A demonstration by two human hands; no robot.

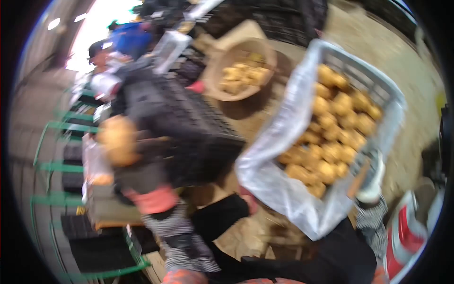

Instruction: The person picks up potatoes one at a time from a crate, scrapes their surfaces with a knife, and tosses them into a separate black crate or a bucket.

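Two gloved hands in this one, and it's all pretty smeared, so bear with me. Left hand [137,176] is in a dark glove with a pink cuff and a striped sleeve behind it, raised on the left side of the view. A round yellowish lump [117,139] sits right at the top of that glove, touching it, but honestly I can't tell whether the fingers are curled around it or spread under it, way too blurry.

Right hand [372,182] wears a white glove and is closed over the near rim of a grey crate [378,85], which is tilted across the right half of the shot. That crate has a clear plastic liner [279,142] hanging over its left side and is packed with yellow produce [331,137], same colour as the lump.

Between the two hands there's a black crate [194,128], and beyond it a round tan basket [215,87] with more of the yellow stuff inside. Another person [106,71] stands at the top left next to some green rails [61,125]. Something red and white [406,232] sits bottom right, near the striped right sleeve
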